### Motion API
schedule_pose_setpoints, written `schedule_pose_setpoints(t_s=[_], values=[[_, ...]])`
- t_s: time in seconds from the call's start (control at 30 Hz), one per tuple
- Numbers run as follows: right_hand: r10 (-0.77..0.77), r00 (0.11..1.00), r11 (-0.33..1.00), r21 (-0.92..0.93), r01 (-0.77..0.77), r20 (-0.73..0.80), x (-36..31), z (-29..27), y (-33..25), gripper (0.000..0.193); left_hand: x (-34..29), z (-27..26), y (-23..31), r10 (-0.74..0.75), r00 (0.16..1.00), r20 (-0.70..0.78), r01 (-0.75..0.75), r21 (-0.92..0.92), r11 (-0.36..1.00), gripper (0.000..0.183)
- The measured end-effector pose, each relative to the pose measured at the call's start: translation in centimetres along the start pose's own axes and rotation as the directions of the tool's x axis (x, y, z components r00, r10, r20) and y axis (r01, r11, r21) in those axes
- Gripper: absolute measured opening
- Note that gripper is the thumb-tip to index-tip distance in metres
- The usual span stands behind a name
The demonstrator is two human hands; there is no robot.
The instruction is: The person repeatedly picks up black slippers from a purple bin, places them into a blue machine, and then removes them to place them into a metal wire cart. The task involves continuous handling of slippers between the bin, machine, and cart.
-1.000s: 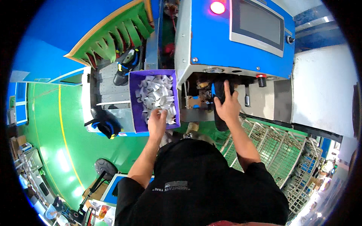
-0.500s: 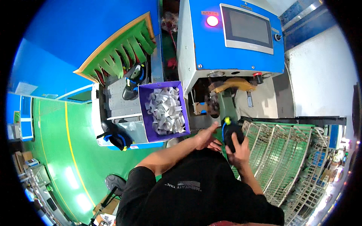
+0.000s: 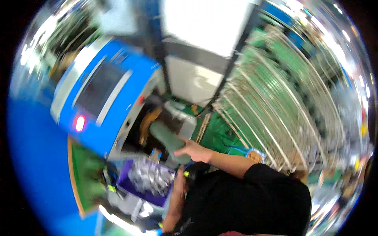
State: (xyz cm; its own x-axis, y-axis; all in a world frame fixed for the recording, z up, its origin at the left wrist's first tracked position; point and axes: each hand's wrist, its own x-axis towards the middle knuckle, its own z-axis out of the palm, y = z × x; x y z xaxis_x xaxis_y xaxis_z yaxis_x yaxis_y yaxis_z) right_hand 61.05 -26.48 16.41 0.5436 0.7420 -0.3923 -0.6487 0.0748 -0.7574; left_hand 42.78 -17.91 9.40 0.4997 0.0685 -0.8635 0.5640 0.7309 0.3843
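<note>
My right hand (image 3: pixel 193 151) closes on the lower end of a dark green, foot-shaped form (image 3: pixel 167 138) that sticks out from the machine. Beside it, my left hand (image 3: pixel 179 184) is raised against a black shoe (image 3: pixel 199 170) with a yellow tab. The shoe hangs close to my black shirt, off the form, and seems gripped by the left hand; blur hides part of those fingers. Above the form curves a yellow-brown arm (image 3: pixel 149 122) of the machine. A purple box (image 3: pixel 125 181) full of pale, curled strips stands just left of my left hand.
The blue machine (image 3: pixel 136 72) carries a dark screen (image 3: pixel 100 88) and a lit red-white lamp (image 3: pixel 80 123). A wire rack (image 3: pixel 267 114) fills the right side. At lower left, a green divider rack (image 3: pixel 84 169) has a wooden edge, with other dark shoes nearby.
My view has swung right, turning the machine and box leftward. The shoe has left my right hand and is now by my left. My right hand has moved onto the green form.
</note>
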Motion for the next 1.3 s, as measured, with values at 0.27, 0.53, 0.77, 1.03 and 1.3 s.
schedule_pose_setpoints(t_s=[0.27, 0.53, 0.77, 1.03, 1.3], values=[[-0.326, 0.745, 0.71, -0.671, -0.213, -0.582, -28.3, -12.9, -16.1, 0.083, -2.1, 5.8, 5.1, 0.131, 0.982, -0.137, -0.063, 0.416, 0.907, 0.077], [-0.656, -0.444, 0.75, -0.462, -0.473, -0.611, -56.3, -24.7, -16.3, 0.079, 4.6, 16.6, 5.2, 0.359, 0.931, 0.06, -0.236, 0.85, 0.471, 0.077], [-0.538, -0.486, 0.799, -0.235, -0.553, -0.689, -74.1, -42.3, -14.8, 0.062, 5.5, 25.5, 4.5, 0.157, 0.98, 0.123, -0.172, 0.919, 0.355, 0.074], [-0.457, -0.267, 0.841, -0.314, -0.441, -0.848, -74.9, -45.9, -19.6, 0.062, 5.5, 24.4, 4.3, 0.178, 0.984, 0.026, -0.117, 0.84, 0.529, 0.071], [-0.924, -0.343, 0.374, -0.221, -0.9, -0.168, -44.6, -39.9, -18.7, 0.054, -2.8, 2.3, 2.3, 0.462, 0.882, 0.091, -0.444, 0.488, 0.752, 0.061]])
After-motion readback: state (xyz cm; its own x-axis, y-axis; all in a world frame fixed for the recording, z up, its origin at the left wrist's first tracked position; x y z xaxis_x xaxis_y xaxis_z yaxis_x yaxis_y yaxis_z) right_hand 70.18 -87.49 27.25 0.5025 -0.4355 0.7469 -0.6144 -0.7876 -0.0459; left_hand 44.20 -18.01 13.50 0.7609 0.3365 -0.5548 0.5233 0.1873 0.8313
